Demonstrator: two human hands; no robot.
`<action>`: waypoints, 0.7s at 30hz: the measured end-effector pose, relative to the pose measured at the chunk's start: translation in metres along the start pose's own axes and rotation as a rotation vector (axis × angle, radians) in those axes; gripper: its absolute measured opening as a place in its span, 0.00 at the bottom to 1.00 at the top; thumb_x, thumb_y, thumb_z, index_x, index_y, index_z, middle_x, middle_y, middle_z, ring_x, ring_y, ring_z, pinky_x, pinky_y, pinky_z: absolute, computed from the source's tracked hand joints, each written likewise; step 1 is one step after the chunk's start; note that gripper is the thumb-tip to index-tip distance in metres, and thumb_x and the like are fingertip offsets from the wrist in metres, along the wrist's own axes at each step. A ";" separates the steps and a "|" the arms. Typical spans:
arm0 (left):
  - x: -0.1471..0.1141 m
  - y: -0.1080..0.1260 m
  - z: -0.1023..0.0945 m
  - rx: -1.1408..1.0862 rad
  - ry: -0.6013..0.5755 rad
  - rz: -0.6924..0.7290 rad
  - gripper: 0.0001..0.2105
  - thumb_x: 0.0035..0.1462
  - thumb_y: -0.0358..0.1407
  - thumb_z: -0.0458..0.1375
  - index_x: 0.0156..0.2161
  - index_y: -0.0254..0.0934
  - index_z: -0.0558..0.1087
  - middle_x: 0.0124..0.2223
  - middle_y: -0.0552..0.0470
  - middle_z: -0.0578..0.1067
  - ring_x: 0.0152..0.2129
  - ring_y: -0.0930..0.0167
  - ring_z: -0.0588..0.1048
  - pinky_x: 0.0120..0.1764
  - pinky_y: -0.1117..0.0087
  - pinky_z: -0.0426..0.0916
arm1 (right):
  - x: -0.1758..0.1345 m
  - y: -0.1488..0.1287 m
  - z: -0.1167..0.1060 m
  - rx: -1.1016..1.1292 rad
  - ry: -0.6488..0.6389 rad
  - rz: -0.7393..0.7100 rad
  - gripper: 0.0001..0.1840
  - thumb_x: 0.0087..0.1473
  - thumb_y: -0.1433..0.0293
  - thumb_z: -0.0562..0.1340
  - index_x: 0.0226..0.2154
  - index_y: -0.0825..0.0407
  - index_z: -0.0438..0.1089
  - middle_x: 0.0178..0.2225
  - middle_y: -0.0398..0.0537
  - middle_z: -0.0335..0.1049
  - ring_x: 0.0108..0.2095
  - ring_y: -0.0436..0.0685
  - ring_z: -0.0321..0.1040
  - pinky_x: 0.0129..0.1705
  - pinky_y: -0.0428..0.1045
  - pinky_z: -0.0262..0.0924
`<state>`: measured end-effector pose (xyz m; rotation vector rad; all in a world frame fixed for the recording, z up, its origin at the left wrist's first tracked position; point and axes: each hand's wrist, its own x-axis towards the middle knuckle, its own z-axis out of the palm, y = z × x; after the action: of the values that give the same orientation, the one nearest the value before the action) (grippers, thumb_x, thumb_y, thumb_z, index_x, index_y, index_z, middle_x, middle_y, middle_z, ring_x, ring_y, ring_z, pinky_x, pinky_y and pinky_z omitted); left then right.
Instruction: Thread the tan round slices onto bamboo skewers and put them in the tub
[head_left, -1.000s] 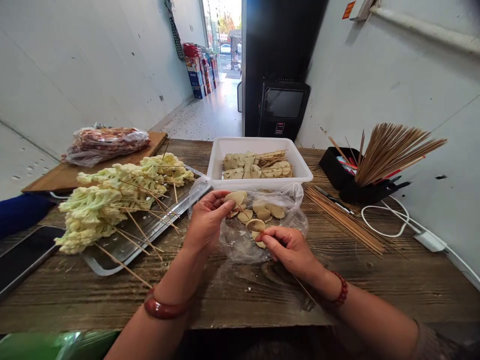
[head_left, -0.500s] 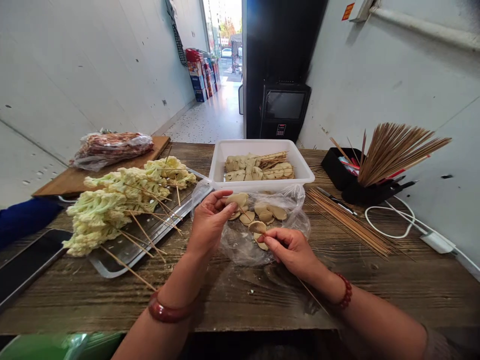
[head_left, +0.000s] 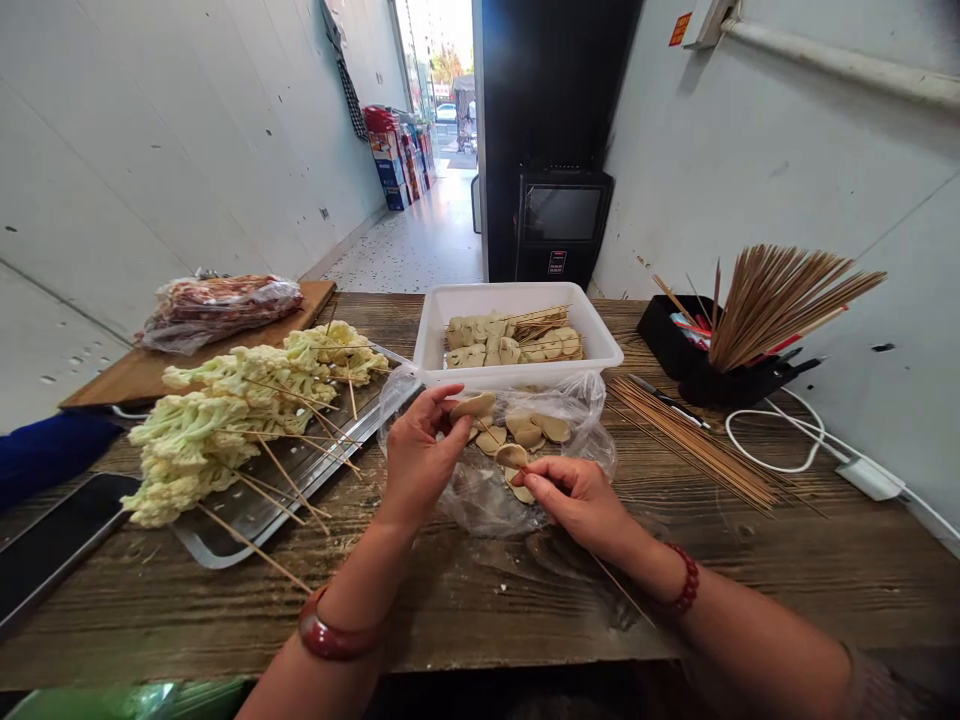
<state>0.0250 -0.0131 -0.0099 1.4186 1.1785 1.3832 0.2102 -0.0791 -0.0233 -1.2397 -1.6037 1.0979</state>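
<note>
Over the near edge of the dark brown wood-grained worktop (head_left: pixel 469 630), lower right: a grey-brown knitted sleeve (head_left: pixel 885 690), cut off by the frame. Below that edge at left, a green glossy object (head_left: pixel 195 700), mostly out of frame, not identifiable. Right hand (head_left: pixel 577 497): thumb and index finger clamped on a slender light-brown wooden skewer (head_left: pixel 624 592), part of its length hidden by the hand, rear end slanting toward the near edge. A pale beige, thin round slice (head_left: pixel 512 457) sits on the skewer just ahead of the fingertips. Left hand (head_left: pixel 422 445): raised, thumb and fingers pinched on another beige slice (head_left: pixel 474 404), some fingers hidden behind the thumb. Cannot tell whether the skewer tip touches it. Beneath and beyond the hands: crumpled clear plastic bag (head_left: pixel 484 512) with overlapping loose slices (head_left: pixel 527 430). Toward the left edge: shallow silver metal tray (head_left: pixel 221 560) bearing pale yellow-green skewered cauliflower (head_left: pixel 202 425). Toward the right edge: loose brown wooden sticks (head_left: pixel 690 440). Near the far edge: white rectangular plastic tub (head_left: pixel 517 374) of skewered slices, lower layers hidden. Beyond: speckled white floor (head_left: pixel 420 250), tall black cabinet (head_left: pixel 555 90), overexposed doorway (head_left: pixel 442 40).
</note>
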 end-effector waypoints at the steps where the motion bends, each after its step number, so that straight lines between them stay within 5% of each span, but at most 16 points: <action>1: 0.000 -0.001 0.000 0.038 -0.002 0.019 0.18 0.48 0.33 0.64 0.47 0.37 0.74 0.34 0.52 0.78 0.30 0.71 0.75 0.35 0.71 0.68 | 0.000 0.000 0.000 0.004 -0.002 0.003 0.15 0.56 0.66 0.57 0.31 0.57 0.77 0.17 0.38 0.57 0.19 0.47 0.51 0.23 0.44 0.47; 21: 0.003 0.005 -0.001 -0.412 -0.102 -0.261 0.27 0.41 0.31 0.70 0.49 0.33 0.68 0.32 0.53 0.79 0.29 0.73 0.76 0.35 0.73 0.68 | 0.001 0.006 -0.001 -0.022 -0.009 -0.039 0.15 0.57 0.67 0.57 0.33 0.58 0.78 0.19 0.41 0.64 0.20 0.47 0.55 0.24 0.44 0.50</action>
<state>0.0243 -0.0112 -0.0041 0.9945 0.9105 1.2637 0.2123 -0.0770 -0.0287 -1.2146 -1.6441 1.0649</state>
